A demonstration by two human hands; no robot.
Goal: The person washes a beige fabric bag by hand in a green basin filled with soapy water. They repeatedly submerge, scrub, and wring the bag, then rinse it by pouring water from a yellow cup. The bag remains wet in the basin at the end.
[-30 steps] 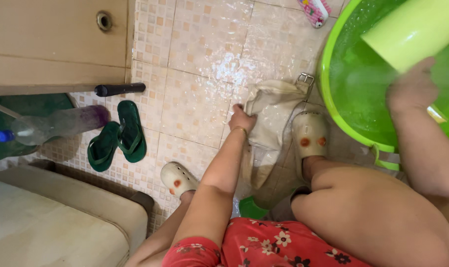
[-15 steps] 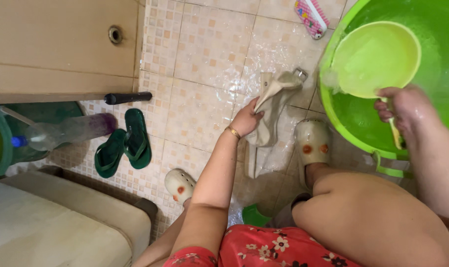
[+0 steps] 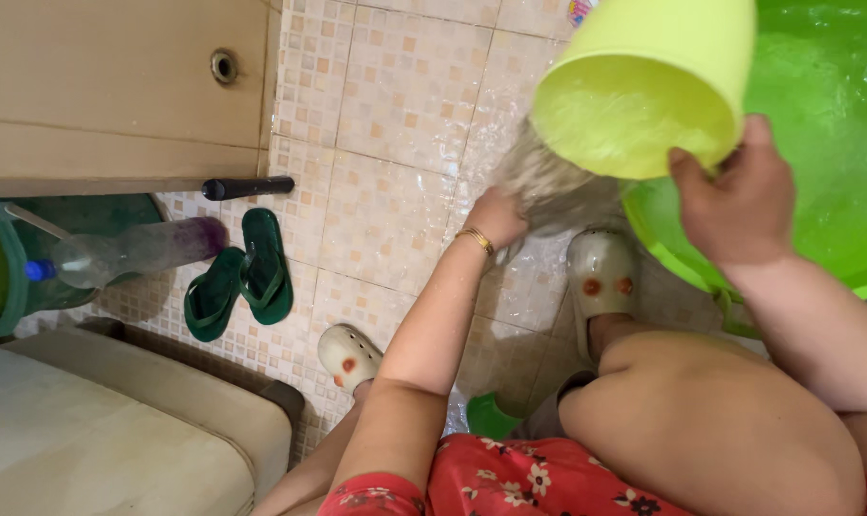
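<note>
My left hand [image 3: 495, 218] grips a wet cream cloth bag [image 3: 553, 186] held up off the tiled floor. My right hand [image 3: 734, 201] holds a light green plastic scoop [image 3: 643, 81] tipped over the bag, and water pours from it onto the cloth. Most of the bag is hidden behind the scoop and the falling water. A big green basin [image 3: 825, 134] filled with water stands right behind the scoop.
Wet tiled floor [image 3: 395, 105] around me. Green flip-flops [image 3: 237, 272] and a plastic bottle [image 3: 123, 253] lie at left, near a black handle [image 3: 247, 186] and a wooden door [image 3: 118, 86]. My feet wear cream clogs [image 3: 600, 272].
My right hand lifted the scoop out of the basin, swung it left and tipped it over the bag. My left hand raised the bag under the pouring water.
</note>
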